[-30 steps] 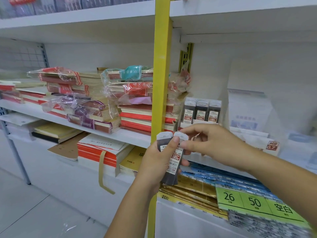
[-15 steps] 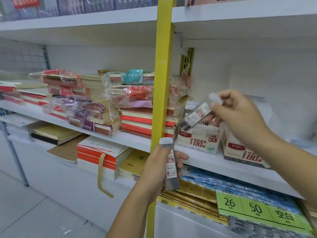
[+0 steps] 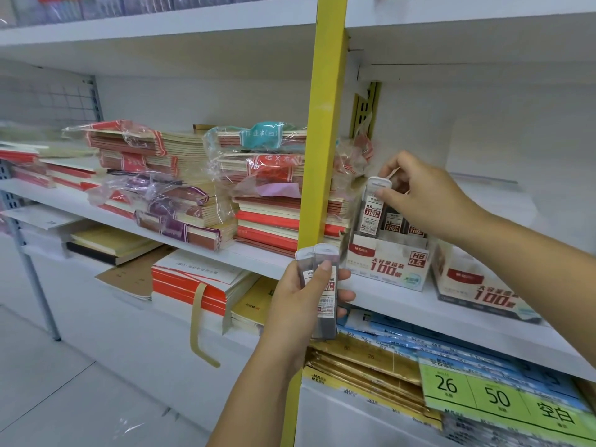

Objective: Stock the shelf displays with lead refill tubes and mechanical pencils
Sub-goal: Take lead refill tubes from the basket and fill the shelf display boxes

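Note:
My left hand (image 3: 301, 304) grips two dark lead refill tubes (image 3: 324, 298) upright in front of the yellow shelf post (image 3: 325, 140). My right hand (image 3: 422, 195) pinches the white cap of another lead refill tube (image 3: 371, 211), which stands upright at the left end of a white display box (image 3: 387, 266) marked HB 0.5. Two more tubes (image 3: 403, 225) stand in that box, partly hidden behind my right hand. A second white display box (image 3: 477, 285) sits to its right on the same white shelf (image 3: 419, 312).
Stacks of plastic-wrapped notebooks (image 3: 193, 195) fill the shelf left of the post. Below lie blue and gold paper packs (image 3: 387, 353) with a green price label (image 3: 503, 398). The shelf above overhangs the boxes. Grey floor lies at lower left.
My right hand carried one tube from my left hand up to the display box and turned it upright in the left end. My left hand lowered slightly with the other tubes.

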Demonstrator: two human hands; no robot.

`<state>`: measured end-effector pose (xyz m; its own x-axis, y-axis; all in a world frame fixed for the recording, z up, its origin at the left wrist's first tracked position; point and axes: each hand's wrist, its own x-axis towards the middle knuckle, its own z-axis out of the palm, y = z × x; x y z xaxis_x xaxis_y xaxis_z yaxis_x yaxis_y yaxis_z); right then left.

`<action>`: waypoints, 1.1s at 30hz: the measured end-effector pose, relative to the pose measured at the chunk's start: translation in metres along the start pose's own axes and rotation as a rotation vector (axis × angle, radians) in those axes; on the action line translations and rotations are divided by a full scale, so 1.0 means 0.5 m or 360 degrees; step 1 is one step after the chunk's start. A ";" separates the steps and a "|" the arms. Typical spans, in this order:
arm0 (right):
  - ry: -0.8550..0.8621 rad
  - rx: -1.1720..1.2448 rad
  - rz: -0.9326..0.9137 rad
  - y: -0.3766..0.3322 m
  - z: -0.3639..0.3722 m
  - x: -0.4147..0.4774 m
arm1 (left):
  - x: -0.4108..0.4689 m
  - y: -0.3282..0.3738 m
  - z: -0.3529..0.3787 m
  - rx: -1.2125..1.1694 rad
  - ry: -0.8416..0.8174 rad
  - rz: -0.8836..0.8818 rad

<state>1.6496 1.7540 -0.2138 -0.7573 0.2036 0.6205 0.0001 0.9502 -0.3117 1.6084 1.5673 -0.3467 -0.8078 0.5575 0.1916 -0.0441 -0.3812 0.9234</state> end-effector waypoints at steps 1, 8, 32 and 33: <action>-0.0010 0.0005 0.0011 0.002 0.003 0.002 | 0.000 0.000 -0.001 -0.0019 0.0019 0.0000; 0.0012 -0.0583 -0.0096 0.026 0.018 0.018 | 0.003 -0.004 -0.004 -0.0053 0.0026 0.0032; -0.0226 0.0957 0.0514 -0.023 0.012 -0.143 | -0.018 -0.002 0.011 -0.0182 -0.0360 -0.0102; -0.0215 0.0962 0.0509 -0.023 0.009 -0.140 | -0.016 -0.003 0.011 -0.0181 -0.0329 -0.0090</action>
<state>1.6995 1.7277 -0.2568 -0.8553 0.3831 0.3487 -0.0973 0.5423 -0.8345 1.6183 1.5677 -0.3478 -0.6652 0.7149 0.2153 -0.1614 -0.4193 0.8934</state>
